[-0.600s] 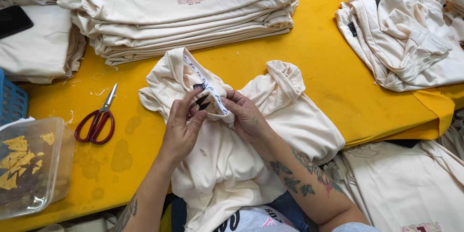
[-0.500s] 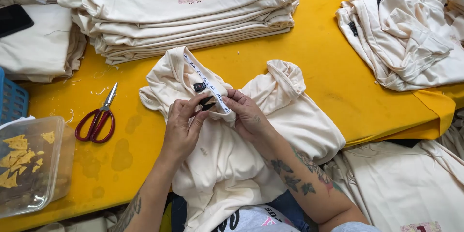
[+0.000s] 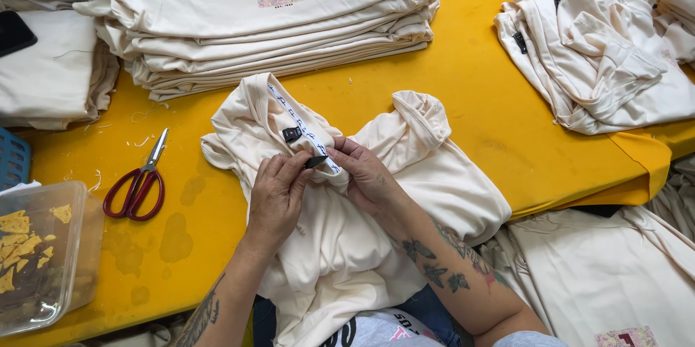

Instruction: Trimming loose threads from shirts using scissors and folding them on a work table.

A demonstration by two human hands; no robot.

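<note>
- A cream shirt [image 3: 376, 246] lies bunched in the lower middle of the frame on a yellow table [image 3: 463, 94]; its long axis runs from the bottom edge up toward the upper middle, with the collar end pointing up and slightly left.
- A white neck tape [image 3: 304, 130] along the collar runs on a slant from upper left to lower right, and a small black label [image 3: 292, 133] sits just beside it.
- The left hand [image 3: 276, 199] comes up from the bottom left, fingers curled and closed on the collar fabric, pinching a small dark tag [image 3: 316, 162] with thumb and forefinger.
- The right hand [image 3: 365, 180] comes in from the lower right, fingers bent and gripping the same fold of collar, its fingertips almost touching those of the left hand.
- The two sleeves of the shirt spread out to the left and the right of the hands.
- Red-handled scissors [image 3: 139, 180] lie on the table to the left of the shirt, well apart from it, blades pointing up.
- A clear plastic tub [image 3: 69, 260] with yellow scraps inside stands in the lower left corner.
- A tall stack of folded shirts [image 3: 275, 21] fills the upper middle, just above the collar.
- A loose pile of shirts [image 3: 601, 57] lies at the upper right.
- More cream cloth [image 3: 608, 282] hangs below the table edge at the lower right.
</note>
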